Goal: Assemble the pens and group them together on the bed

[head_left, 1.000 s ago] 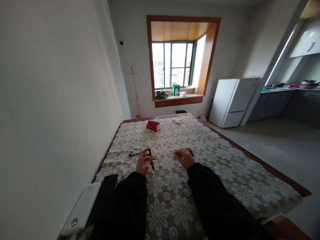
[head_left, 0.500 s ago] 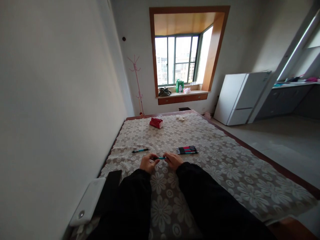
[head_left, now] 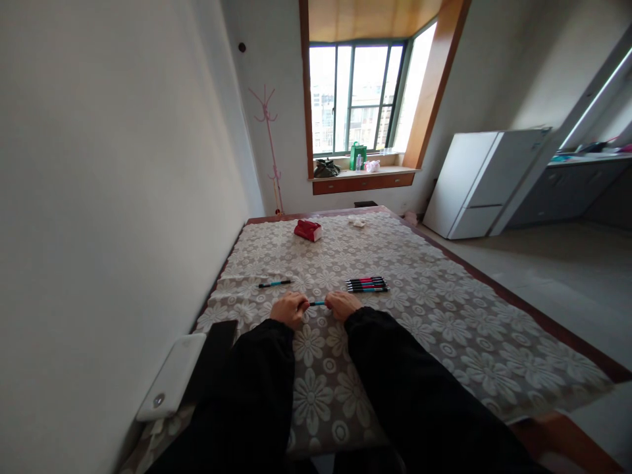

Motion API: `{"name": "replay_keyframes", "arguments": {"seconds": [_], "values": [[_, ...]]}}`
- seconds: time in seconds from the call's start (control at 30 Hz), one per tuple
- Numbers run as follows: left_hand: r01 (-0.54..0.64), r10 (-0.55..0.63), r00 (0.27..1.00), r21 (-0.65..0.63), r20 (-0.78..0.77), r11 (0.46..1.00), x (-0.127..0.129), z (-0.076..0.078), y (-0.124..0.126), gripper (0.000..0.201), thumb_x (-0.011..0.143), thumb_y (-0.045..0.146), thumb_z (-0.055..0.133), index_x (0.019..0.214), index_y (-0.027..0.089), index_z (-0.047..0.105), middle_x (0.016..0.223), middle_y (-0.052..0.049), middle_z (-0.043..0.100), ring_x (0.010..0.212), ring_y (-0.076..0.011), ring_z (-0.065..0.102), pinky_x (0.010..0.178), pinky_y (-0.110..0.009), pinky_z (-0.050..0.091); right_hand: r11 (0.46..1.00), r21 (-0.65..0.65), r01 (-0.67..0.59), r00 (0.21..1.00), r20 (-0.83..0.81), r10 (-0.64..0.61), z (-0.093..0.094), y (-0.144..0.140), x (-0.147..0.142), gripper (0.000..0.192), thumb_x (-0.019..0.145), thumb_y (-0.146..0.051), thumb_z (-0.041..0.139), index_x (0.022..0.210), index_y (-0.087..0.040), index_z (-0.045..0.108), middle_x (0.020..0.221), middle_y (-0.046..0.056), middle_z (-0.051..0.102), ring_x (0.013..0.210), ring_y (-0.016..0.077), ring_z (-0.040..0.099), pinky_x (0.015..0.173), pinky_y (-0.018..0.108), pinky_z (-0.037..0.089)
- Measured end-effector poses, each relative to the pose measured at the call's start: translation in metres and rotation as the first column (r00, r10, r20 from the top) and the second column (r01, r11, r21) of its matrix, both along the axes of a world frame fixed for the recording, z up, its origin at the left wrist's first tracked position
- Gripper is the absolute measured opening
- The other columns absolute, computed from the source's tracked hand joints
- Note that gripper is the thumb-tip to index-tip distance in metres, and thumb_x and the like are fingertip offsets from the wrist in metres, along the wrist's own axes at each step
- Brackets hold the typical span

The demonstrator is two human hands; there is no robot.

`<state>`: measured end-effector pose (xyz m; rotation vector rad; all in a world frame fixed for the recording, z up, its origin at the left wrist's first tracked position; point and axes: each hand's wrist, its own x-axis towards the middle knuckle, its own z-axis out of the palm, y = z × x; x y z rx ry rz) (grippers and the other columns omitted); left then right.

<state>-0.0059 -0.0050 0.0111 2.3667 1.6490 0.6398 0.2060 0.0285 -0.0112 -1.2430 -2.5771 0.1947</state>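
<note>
Between my hands a black-and-teal pen [head_left: 317, 303] lies level, just over the flowered tablecloth [head_left: 312, 395]. My left hand [head_left: 289, 309] pinches its left end, and my right hand [head_left: 342, 305] grips its right end; the fingers cover both tips. Another teal-and-black pen [head_left: 274, 284] rests on the cloth beyond my left hand. Past my right hand, several pens [head_left: 366, 285] in black, red and teal lie side by side in a neat group.
Farther back sit a red packet [head_left: 308, 230] and a small white crumpled item [head_left: 356, 222]. At the left edge lie a white power bank [head_left: 172, 376] with a cable and a dark flat object [head_left: 217, 349]. A wall [head_left: 123, 197] borders the table's left side.
The view has tilted slightly downward. My left hand has shifted to the pen's left end with its fingers closed more tightly; my right hand stays at the other end.
</note>
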Motion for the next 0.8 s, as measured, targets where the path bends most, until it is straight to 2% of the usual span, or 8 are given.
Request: {"name": "replay_keyframes", "arguments": {"seconds": [0.1,0.17,0.3,0.4,0.47,0.57,0.7,0.8], "values": [[-0.076,0.076,0.997,-0.009,-0.007,0.997,0.0004,-0.0019,0.0013,0.041,0.093,0.037,0.034,0.070,0.023,0.065,0.074,-0.004,0.064,0.083,-0.0180,0.057,0.072,-0.027,0.038,0.999,0.051,-0.010,1.000,-0.012,0.011,0.0021,-0.0019,-0.0019,0.015,0.082,-0.010,0.051,0.087,-0.018,0.062,0.085,0.006,0.066,0.084,0.0176,0.058,0.074,0.025,0.039],[-0.100,0.100,0.995,-0.011,0.030,0.995,0.0003,-0.0033,0.0024,0.044,0.094,0.038,0.032,0.069,0.022,0.065,0.074,-0.004,0.064,0.081,-0.0175,0.057,0.071,-0.027,0.038,0.997,0.071,-0.003,0.999,-0.034,0.006,0.0023,-0.0027,-0.0022,0.013,0.085,-0.013,0.050,0.088,-0.018,0.062,0.085,0.006,0.066,0.084,0.0173,0.058,0.075,0.025,0.040],[-0.055,0.051,0.987,0.024,0.153,0.998,-0.0004,-0.0041,0.0026,0.020,0.086,0.038,0.051,0.089,0.024,0.065,0.083,-0.002,0.067,0.081,-0.0169,0.058,0.071,-0.026,0.039,0.998,0.056,0.028,0.996,-0.081,-0.024,-0.0022,-0.0014,0.0001,0.014,0.090,-0.017,0.047,0.088,-0.018,0.061,0.089,0.006,0.066,0.087,0.0167,0.058,0.076,0.025,0.040],[-0.022,0.017,0.986,0.027,0.164,0.999,-0.0011,-0.0035,0.0019,0.019,0.074,0.033,0.065,0.092,0.024,0.065,0.082,-0.001,0.066,0.081,-0.0174,0.057,0.073,-0.027,0.040,0.998,0.044,0.035,0.994,-0.101,-0.031,-0.0054,0.0003,0.0020,0.014,0.091,-0.020,0.046,0.090,-0.019,0.061,0.091,0.006,0.066,0.088,0.0168,0.058,0.077,0.026,0.040],[-0.012,0.011,0.990,0.010,0.138,1.000,-0.0013,-0.0031,0.0018,0.013,0.078,0.032,0.062,0.085,0.023,0.067,0.080,-0.002,0.066,0.082,-0.0181,0.057,0.074,-0.027,0.040,0.998,0.048,0.033,0.993,-0.111,-0.027,-0.0058,0.0009,0.0025,0.015,0.092,-0.022,0.046,0.092,-0.019,0.061,0.091,0.006,0.065,0.088,0.0168,0.057,0.078,0.026,0.040],[-0.023,0.023,0.993,-0.005,0.117,1.000,-0.0012,-0.0024,0.0019,0.027,0.088,0.037,0.047,0.078,0.023,0.068,0.079,-0.004,0.067,0.085,-0.0191,0.056,0.077,-0.029,0.040,0.998,0.055,0.034,0.991,-0.133,-0.027,-0.0048,0.0011,0.0026,0.013,0.091,-0.023,0.048,0.094,-0.020,0.061,0.092,0.005,0.065,0.090,0.0169,0.057,0.081,0.027,0.040],[-0.036,0.037,0.990,-0.011,0.138,0.999,-0.0004,-0.0020,0.0025,0.021,0.081,0.038,0.058,0.093,0.023,0.066,0.083,-0.003,0.067,0.084,-0.0192,0.056,0.076,-0.029,0.040,0.998,0.044,0.036,0.990,-0.141,-0.029,-0.0041,0.0008,0.0033,0.011,0.089,-0.022,0.052,0.096,-0.020,0.061,0.094,0.005,0.064,0.091,0.0172,0.057,0.080,0.027,0.041],[-0.024,0.026,0.996,-0.019,0.091,1.000,-0.0005,-0.0031,0.0035,0.021,0.085,0.037,0.052,0.079,0.022,0.067,0.080,-0.004,0.066,0.086,-0.0195,0.057,0.077,-0.029,0.040,0.999,0.047,0.019,0.989,-0.149,-0.011,-0.0042,0.0008,0.0039,0.011,0.089,-0.022,0.052,0.096,-0.020,0.061,0.094,0.005,0.064,0.092,0.0172,0.057,0.081,0.026,0.041]]}}
